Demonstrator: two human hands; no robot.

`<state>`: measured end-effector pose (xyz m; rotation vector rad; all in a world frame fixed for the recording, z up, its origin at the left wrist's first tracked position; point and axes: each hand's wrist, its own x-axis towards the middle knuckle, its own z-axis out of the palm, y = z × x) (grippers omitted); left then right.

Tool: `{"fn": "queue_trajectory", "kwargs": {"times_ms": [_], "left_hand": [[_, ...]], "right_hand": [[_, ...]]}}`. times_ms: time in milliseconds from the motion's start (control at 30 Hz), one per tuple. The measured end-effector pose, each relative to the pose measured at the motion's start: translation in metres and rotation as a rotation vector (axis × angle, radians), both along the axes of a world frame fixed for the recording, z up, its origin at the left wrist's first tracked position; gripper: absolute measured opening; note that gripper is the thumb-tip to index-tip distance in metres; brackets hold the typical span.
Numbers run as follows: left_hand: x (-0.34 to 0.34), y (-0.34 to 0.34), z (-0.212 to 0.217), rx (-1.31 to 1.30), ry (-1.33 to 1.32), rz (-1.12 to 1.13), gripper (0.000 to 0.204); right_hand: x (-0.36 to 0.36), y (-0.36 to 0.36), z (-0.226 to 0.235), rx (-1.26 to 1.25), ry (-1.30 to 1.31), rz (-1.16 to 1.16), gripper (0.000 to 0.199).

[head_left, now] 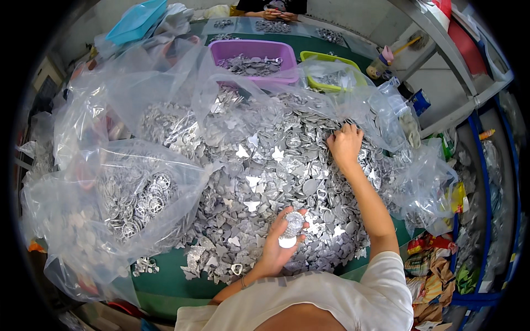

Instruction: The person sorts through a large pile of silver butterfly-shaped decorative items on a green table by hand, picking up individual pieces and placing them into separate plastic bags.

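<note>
A broad heap of small silver-grey metal pieces (pixel 265 193) covers the table before me, with flat discs, star-like and other shapes mixed together. Low over its near side, my left hand (pixel 277 245) is closed around round metal discs (pixel 294 222); a bright one shows at the lower edge of the palm. My right arm is stretched to the far right of the heap. There my right hand (pixel 345 144) has its fingers curled down among the pieces, and whatever lies under the fingertips is hidden.
Clear plastic bags (pixel 127 182) of metal parts flank the heap on the left. Beyond it stand a purple basin (pixel 254 52) and a yellow-green basin (pixel 331 71), both holding parts. A person's hands (pixel 276 15) show at the far table end. Shelving (pixel 480 220) rises on the right.
</note>
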<state>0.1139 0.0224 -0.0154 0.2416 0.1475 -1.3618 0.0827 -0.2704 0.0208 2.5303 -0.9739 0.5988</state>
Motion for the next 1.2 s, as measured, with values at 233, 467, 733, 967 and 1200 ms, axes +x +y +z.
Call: {"fn": "queue_trajectory", "kwargs": {"times_ms": [233, 467, 733, 967, 1200], "left_hand": [[0.003, 0.000, 0.004, -0.027, 0.025, -0.002, 0.037], [0.002, -0.001, 0.011, -0.011, 0.023, 0.046, 0.042], [0.004, 0.002, 0.011, -0.099, -0.064, -0.090, 0.039], [0.004, 0.002, 0.009, -0.060, -0.075, -0.143, 0.039], [0.003, 0.001, 0.011, -0.046, -0.108, -0.070, 0.042]], "right_hand": [[-0.032, 0.039, 0.038, 0.546, -0.486, 0.208, 0.007], [-0.031, 0.109, 0.052, 1.395, -0.005, 0.764, 0.009], [0.030, 0.010, 0.012, 0.719, -0.269, 0.354, 0.022], [0.074, -0.004, -0.010, 0.044, 0.121, 0.086, 0.015], [0.032, 0.018, 0.035, 0.990, -0.305, 0.259, 0.013]]}}
